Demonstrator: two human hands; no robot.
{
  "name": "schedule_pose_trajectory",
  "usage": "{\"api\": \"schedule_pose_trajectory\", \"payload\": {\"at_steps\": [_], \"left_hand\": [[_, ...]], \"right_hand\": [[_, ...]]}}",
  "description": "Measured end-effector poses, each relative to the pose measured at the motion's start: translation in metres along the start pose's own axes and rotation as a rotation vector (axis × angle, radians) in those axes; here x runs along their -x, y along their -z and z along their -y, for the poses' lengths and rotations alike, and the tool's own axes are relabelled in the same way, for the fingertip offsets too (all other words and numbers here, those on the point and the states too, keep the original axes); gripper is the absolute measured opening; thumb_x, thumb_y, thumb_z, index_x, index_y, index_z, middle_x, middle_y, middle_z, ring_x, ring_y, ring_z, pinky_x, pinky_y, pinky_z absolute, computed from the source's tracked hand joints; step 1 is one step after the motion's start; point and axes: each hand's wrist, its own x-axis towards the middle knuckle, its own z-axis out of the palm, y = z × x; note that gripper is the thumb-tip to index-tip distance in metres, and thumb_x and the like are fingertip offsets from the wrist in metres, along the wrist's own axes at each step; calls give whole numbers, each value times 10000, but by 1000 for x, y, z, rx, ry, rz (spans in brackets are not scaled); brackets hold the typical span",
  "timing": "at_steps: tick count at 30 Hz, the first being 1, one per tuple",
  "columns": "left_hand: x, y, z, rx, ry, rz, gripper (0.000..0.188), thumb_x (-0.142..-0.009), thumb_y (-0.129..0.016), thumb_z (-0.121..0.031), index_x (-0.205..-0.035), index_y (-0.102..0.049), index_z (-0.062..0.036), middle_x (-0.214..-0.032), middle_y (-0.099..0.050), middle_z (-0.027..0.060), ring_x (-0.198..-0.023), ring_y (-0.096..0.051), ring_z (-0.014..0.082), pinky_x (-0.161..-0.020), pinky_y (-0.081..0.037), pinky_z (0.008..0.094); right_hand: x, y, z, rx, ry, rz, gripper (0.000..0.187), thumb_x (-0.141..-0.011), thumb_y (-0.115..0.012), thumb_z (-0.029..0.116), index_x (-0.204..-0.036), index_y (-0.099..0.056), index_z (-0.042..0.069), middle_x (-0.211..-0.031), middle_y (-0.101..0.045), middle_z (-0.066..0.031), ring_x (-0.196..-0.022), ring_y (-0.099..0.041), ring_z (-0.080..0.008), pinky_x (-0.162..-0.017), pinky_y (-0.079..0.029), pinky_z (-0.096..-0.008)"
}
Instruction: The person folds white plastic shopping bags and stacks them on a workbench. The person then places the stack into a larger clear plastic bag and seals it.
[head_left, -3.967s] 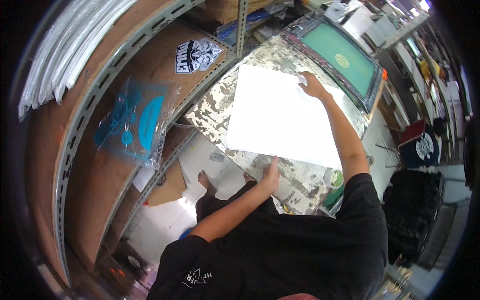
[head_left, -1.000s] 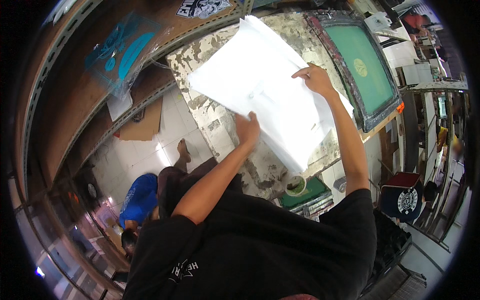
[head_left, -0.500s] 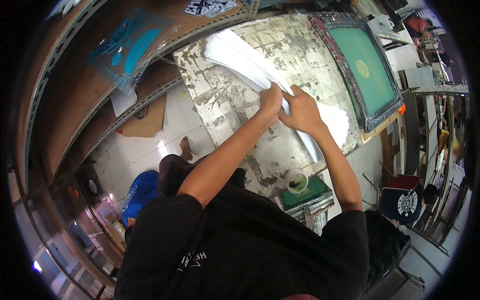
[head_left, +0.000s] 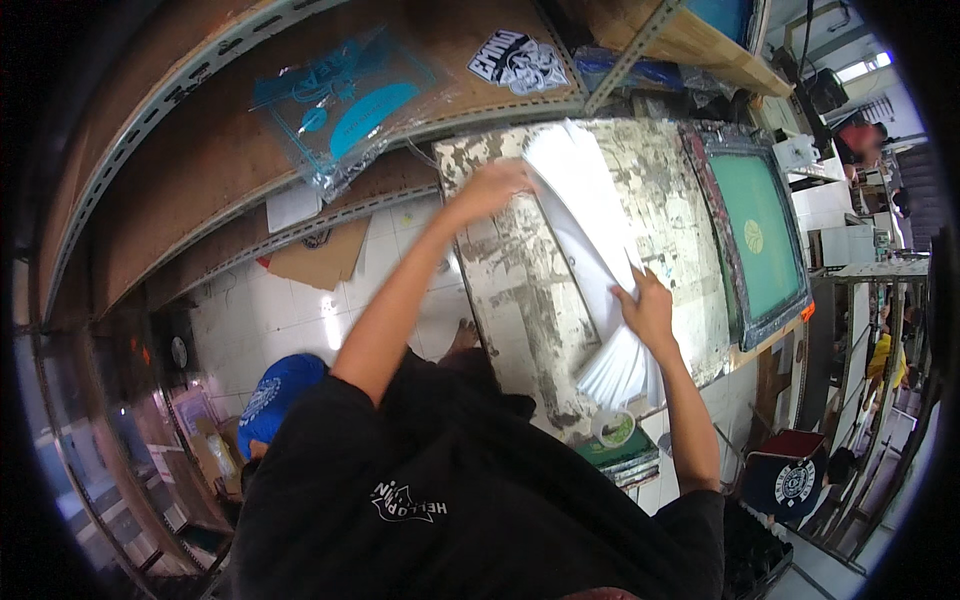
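Note:
A thick stack of white sheets (head_left: 592,205) lies lengthwise over the worktable, its far end layered and its near end fanned out. My right hand (head_left: 650,312) grips the stack at its right edge, around the middle, with thumb on top. By the far left corner of the stack is my left hand (head_left: 497,190), smeared by motion. Whether its fingers touch the sheets I cannot tell. Under the stack is the worktable (head_left: 500,290), its pale top stained with dark patches.
A framed green printing screen (head_left: 755,225) lies on the table's right side. A round tub (head_left: 613,429) stands at the near edge, above a green framed screen (head_left: 620,462). Wooden shelving (head_left: 190,150) with a plastic-wrapped blue print (head_left: 345,105) runs along the left. A person in a blue top (head_left: 275,400) is low at left.
My left hand has left the middle of the stack and moved to its far left corner. The right hand still holds on. The stack's near end has swung left and spread; the view has shifted.

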Motion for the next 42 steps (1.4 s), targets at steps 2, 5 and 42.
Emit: {"api": "schedule_pose_trajectory", "payload": {"at_steps": [2,5,42], "left_hand": [[-16,86,47,-257,56,-495,341,-1003,-554,-229,-1300,-670,-106,-1343,-651,150,-1248,-604,365,-1044,-481,454],[-37,179,140,-1195,-60,-873,503,-968,-640,-429,-1411,-611,-193,-1381,-641,117,-1341,-520,420,-1139,-354,555],[0,-115,-217,-254,-1261,807,164,-926,-630,-146,-1005,-769,-108,-951,-728,108,-910,-698,317,-793,-555,427]], "right_hand": [[7,6,13,-35,-38,-24,438,-855,-776,232,-1225,-679,17,-1044,-678,-274,-907,-680,-450,-794,-551,-479],[18,30,57,-48,-180,-1,488,-858,-774,253,-1282,-666,37,-1071,-681,-304,-957,-677,-474,-831,-558,-482],[146,-26,257,-62,-948,-800,296,-791,-797,74,-1063,-729,-18,-954,-676,-202,-836,-676,-391,-718,-518,-418]]}}
